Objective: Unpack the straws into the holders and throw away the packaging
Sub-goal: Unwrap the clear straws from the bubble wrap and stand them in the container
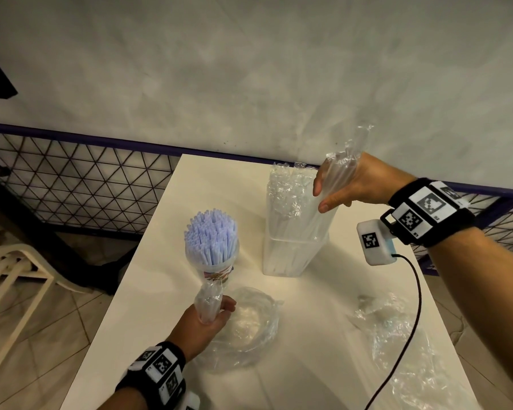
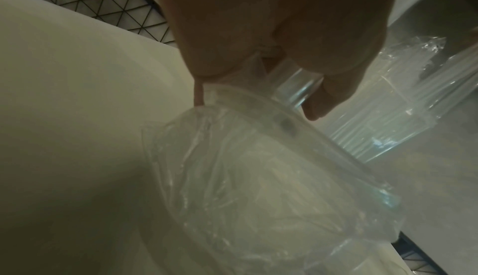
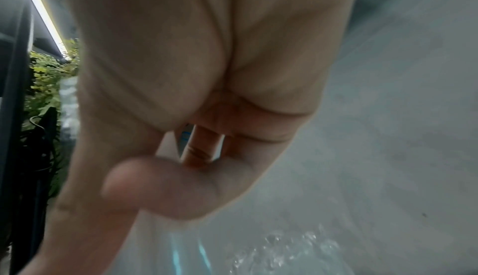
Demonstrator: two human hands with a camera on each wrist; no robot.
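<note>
Table [image 1: 166, 291]: plain cream-white top.
Straws [image 1: 211, 235], left bundle: pale blue-white; band of mixed red, blue and green print at the base of the bundle.
Holder [image 1: 293, 255], far centre: clear, colourless, its contents whitish.
Packaging [image 1: 342, 161], [image 1: 246, 327], [image 1: 397, 335]: transparent film with white glints.
Wristbands [image 1: 430, 214], [image 1: 160, 368]: black, carrying white squares with black pixel-block patterns.
Cable [image 1: 409, 321], right: black.
Wall [image 1: 249, 69]: mottled grey-white.
Fence [image 1: 71, 179], far left: black triangular lattice under a dark blue rail.
Floor [image 1: 42, 335], near left: beige tiles, dark joints.
Chair [image 1: 15, 273], left: cream.
</note>
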